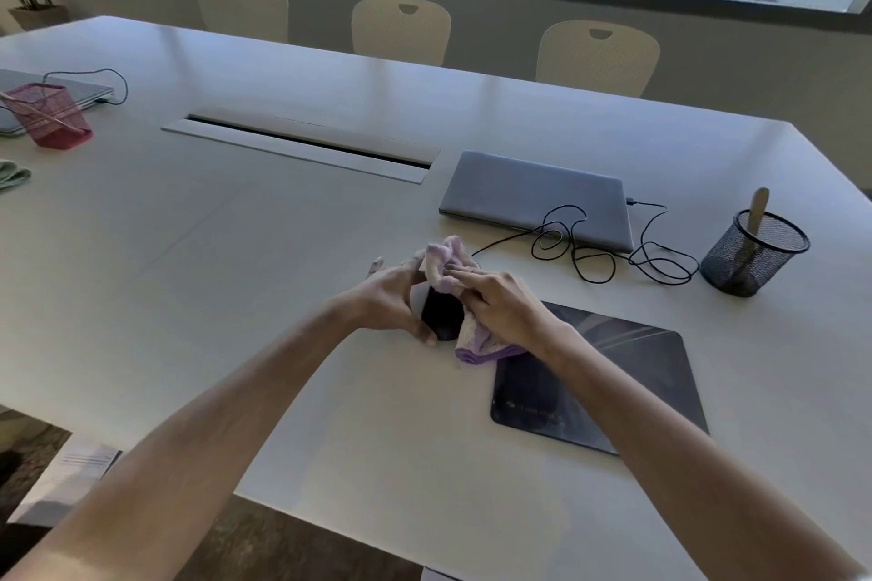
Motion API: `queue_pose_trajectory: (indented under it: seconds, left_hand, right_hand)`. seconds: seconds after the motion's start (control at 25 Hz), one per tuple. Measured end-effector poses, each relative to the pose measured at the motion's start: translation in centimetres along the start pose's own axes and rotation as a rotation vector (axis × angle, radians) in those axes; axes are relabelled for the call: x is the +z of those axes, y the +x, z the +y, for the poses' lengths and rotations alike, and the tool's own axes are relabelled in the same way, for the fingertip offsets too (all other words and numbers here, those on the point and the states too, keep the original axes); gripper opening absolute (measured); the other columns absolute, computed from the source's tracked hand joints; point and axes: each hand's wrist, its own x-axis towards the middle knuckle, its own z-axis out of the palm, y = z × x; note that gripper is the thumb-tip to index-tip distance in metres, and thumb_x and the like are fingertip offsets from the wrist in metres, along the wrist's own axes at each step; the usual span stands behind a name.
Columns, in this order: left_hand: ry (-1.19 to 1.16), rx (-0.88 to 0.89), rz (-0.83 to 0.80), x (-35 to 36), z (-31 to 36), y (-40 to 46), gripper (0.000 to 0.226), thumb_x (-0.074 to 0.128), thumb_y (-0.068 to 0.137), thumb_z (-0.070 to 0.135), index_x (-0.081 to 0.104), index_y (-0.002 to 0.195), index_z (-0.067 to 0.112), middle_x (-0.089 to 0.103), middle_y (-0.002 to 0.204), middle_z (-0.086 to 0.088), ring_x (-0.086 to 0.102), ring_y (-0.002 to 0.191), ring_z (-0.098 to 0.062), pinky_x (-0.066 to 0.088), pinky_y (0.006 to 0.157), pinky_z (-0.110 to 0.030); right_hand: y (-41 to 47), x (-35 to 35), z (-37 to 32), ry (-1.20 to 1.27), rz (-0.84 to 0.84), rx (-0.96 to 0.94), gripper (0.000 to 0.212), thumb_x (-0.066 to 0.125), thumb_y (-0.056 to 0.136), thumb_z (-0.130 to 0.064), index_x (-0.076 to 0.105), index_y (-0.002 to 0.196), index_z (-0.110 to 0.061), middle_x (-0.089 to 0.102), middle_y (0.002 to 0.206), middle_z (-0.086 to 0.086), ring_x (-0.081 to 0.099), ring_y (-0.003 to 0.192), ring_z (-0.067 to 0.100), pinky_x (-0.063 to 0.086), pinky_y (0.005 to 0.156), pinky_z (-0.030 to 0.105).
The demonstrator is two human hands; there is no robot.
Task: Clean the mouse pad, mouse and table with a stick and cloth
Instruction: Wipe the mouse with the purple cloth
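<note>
You are on the mouse-wiping step. In the middle of the frame your left hand holds the black mouse lifted just off the table, fingers curled round its near side. Your right hand has its fingers bent over the purple cloth, pressing it against the mouse's far side; the cloth's tail hangs onto the upper left corner of the mouse pad.

The mouse cable loops away to the closed laptop, right of centre. The stick stands untouched in the black mesh cup at the right edge.

Next, probably, turn the mouse in your left hand so the cloth reaches its other faces, minding the cable's slack. Then set it down away from the pad, which looks not yet wiped.
</note>
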Motion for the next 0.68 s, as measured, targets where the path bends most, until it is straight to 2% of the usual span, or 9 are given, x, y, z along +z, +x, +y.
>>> queue_pose_trajectory:
  seconds: [0.12, 0.28, 0.36, 0.44, 0.48, 0.52, 0.6, 0.64, 0.68]
  left_hand:
    - [0.033, -0.04, 0.008, -0.2, 0.6, -0.2, 0.105, 0.085, 0.043, 0.05, 0.034, 0.133, 0.033, 0.058, 0.13, 0.018, 0.045, 0.129, -0.009, -0.004, 0.114, -0.051]
    - [0.003, -0.023, -0.013, -0.4, 1.2, -0.6, 0.088, 0.083, 0.044, 0.049, 0.046, 0.123, 0.038, 0.055, 0.129, 0.015, 0.044, 0.125, -0.01, -0.006, 0.112, -0.055]
    - [0.007, -0.014, -0.023, -0.3, 1.1, -0.5, 0.075, 0.08, 0.043, 0.05, 0.056, 0.113, 0.038, 0.051, 0.125, 0.013, 0.044, 0.12, -0.009, -0.005, 0.11, -0.056]
    - [0.028, -0.023, -0.026, -0.4, 1.1, -0.3, 0.072, 0.079, 0.042, 0.053, 0.056, 0.109, 0.036, 0.052, 0.117, 0.012, 0.048, 0.114, -0.009, -0.001, 0.11, -0.057]
    - [0.048, -0.033, -0.013, -0.4, 1.0, -0.2, 0.076, 0.08, 0.042, 0.054, 0.055, 0.111, 0.034, 0.053, 0.113, 0.013, 0.05, 0.112, -0.01, 0.002, 0.111, -0.055]
    - [0.062, -0.044, -0.002, -0.3, 1.1, -0.2, 0.089, 0.08, 0.04, 0.056, 0.052, 0.12, 0.028, 0.054, 0.11, 0.015, 0.051, 0.114, -0.011, 0.001, 0.112, -0.051]
    - [0.059, -0.082, -0.017, -0.3, 1.1, -0.2, 0.124, 0.077, 0.037, 0.064, 0.034, 0.142, 0.016, 0.058, 0.111, 0.019, 0.046, 0.125, -0.009, -0.002, 0.112, -0.044]
    - [0.073, -0.08, -0.029, -0.3, 1.2, -0.2, 0.127, 0.074, 0.037, 0.068, 0.031, 0.145, 0.017, 0.058, 0.118, 0.015, 0.042, 0.129, -0.008, -0.002, 0.113, -0.045]
    - [0.102, -0.064, -0.043, -0.5, 1.3, -0.4, 0.117, 0.069, 0.04, 0.072, 0.037, 0.142, 0.025, 0.055, 0.128, 0.01, 0.038, 0.133, -0.009, 0.0, 0.114, -0.049]
  right_hand:
    - [0.1, 0.0, -1.2, -0.086, 0.026, 0.076, 0.036, 0.049, 0.096, -0.016, 0.064, 0.128, -0.024, 0.06, 0.136, 0.003, 0.061, 0.116, 0.03, 0.049, 0.093, 0.035]
    - [-0.6, 1.3, -3.6, -0.153, 0.096, 0.187, 0.028, 0.044, 0.095, -0.015, 0.066, 0.111, -0.018, 0.069, 0.115, 0.005, 0.068, 0.089, 0.03, 0.053, 0.073, 0.034]
    - [-1.3, 2.0, -4.9, -0.196, 0.152, 0.219, 0.025, 0.044, 0.092, -0.012, 0.067, 0.102, -0.012, 0.07, 0.108, 0.007, 0.067, 0.084, 0.03, 0.05, 0.069, 0.032]
    - [-2.3, 2.2, -6.0, -0.205, 0.187, 0.231, 0.023, 0.045, 0.091, -0.011, 0.067, 0.097, -0.009, 0.071, 0.104, 0.008, 0.067, 0.083, 0.031, 0.047, 0.068, 0.031]
    - [-2.8, 2.3, -6.4, -0.198, 0.189, 0.24, 0.022, 0.045, 0.091, -0.012, 0.067, 0.095, -0.008, 0.071, 0.101, 0.008, 0.067, 0.082, 0.031, 0.048, 0.069, 0.033]
    - [-3.3, 2.3, -6.9, -0.19, 0.186, 0.244, 0.022, 0.046, 0.091, -0.012, 0.067, 0.093, -0.008, 0.071, 0.098, 0.009, 0.066, 0.08, 0.032, 0.048, 0.069, 0.035]
    - [-4.4, 2.2, -7.7, -0.169, 0.174, 0.233, 0.021, 0.046, 0.091, -0.014, 0.066, 0.089, -0.007, 0.071, 0.092, 0.01, 0.065, 0.076, 0.033, 0.047, 0.066, 0.035]
    - [-4.8, 2.1, -8.1, -0.152, 0.166, 0.231, 0.02, 0.047, 0.091, -0.014, 0.065, 0.087, -0.008, 0.07, 0.088, 0.011, 0.064, 0.073, 0.033, 0.044, 0.064, 0.034]
    - [-5.2, 1.9, -8.5, -0.128, 0.148, 0.235, 0.02, 0.047, 0.091, -0.015, 0.065, 0.084, -0.01, 0.069, 0.081, 0.01, 0.062, 0.069, 0.032, 0.042, 0.062, 0.032]
